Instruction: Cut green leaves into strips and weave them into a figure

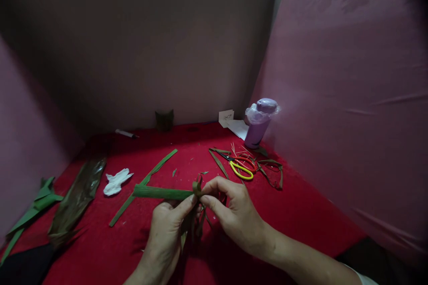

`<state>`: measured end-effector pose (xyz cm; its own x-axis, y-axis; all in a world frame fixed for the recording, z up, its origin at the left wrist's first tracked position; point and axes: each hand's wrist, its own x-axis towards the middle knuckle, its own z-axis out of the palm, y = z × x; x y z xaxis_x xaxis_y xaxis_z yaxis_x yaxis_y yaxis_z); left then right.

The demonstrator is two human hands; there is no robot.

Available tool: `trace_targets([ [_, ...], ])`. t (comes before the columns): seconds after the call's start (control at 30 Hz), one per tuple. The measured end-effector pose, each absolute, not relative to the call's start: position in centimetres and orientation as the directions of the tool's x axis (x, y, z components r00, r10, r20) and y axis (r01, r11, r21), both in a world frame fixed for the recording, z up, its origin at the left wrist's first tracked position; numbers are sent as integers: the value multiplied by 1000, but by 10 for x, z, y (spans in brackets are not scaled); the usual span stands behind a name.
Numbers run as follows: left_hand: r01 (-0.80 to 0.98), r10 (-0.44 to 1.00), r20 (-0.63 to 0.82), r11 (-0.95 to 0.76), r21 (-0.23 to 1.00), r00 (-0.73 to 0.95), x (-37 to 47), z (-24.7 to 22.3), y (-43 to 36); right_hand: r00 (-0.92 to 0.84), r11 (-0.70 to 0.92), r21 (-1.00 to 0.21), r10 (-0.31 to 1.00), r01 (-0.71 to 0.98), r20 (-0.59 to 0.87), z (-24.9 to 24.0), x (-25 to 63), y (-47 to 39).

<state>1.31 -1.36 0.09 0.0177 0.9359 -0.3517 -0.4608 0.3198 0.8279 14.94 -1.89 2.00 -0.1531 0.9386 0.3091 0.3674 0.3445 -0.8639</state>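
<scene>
My left hand [167,227] pinches a green leaf strip [160,192] near its right end, the thumb on top and the strip pointing left. At that end sits a brownish folded leaf knot [197,188]. My right hand [232,209] grips this knot between thumb and fingers, close beside my left thumb. Thin dark leaf tails hang below, between both hands. Behind the held strip, a long narrow green strip [124,209] lies slanted on the red cloth.
Scissors [242,170] with red and yellow handles lie beyond my right hand, among toothpicks and brown strips [280,180]. A purple cup [257,133], white papers [238,128], syringe [125,133], white tissue [117,181], brown leaf [78,196] and folded green leaf [43,198] surround the work area.
</scene>
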Motion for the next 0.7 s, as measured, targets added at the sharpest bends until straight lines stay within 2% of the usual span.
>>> trace_targets([
  [0.2, -453, 947, -322, 284, 845, -8, 13, 0, -14, -171, 198, -974, 969, 110, 178, 27, 150, -23],
  [0.33, -452, 946, -324, 295, 842, 13, 13, 0, -14, -204, 68, -997, 976, -32, 73, 25, 153, -20],
  [0.7, -462, 935, -352, 324, 826, 27, 12, 0, -13, -228, 127, -991, 967, 28, 117, 27, 163, -8],
])
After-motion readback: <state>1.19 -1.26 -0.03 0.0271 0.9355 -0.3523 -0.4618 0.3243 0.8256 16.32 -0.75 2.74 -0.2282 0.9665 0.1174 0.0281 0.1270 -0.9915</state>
